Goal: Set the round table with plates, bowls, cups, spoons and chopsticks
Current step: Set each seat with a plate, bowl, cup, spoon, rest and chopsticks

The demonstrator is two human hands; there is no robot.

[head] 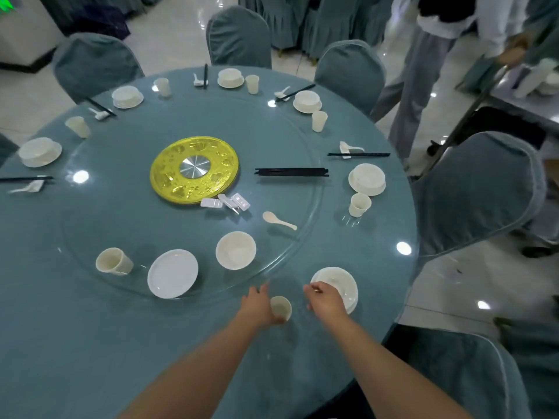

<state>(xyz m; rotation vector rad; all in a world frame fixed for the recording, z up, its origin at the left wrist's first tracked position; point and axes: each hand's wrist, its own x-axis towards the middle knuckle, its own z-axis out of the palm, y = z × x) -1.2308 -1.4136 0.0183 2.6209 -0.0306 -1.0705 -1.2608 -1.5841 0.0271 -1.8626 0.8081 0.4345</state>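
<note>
The round table carries a teal cloth and a glass turntable with a gold centre disc.

Hands, both at the near edge of the table:
- The left hand is curled round a white cup that stands upright on the cloth, just outside the turntable rim.
- The right hand lies over the near left edge of a bowl-on-plate set, fingers bent. Whether it grips the rim or only touches it cannot be told.

The cup sits between the two hands, just beside the bowl-on-plate set.

Items on the turntable, not yet placed:
- A second cup at the near left.
- A plate to the right of it.
- A bowl to the right of the plate.
- A spoon beyond the bowl.
- Small white rests touching the edge of the gold disc.
- A bundle of black chopsticks to the right of the disc.

Finished settings stand around the far and right rim of the table. The nearest one on the right consists of a bowl on a plate, a cup and a pair of chopsticks with a spoon.

Covered chairs ring the table. A standing person is at the upper right, beside a cart holding stacked white ware.
</note>
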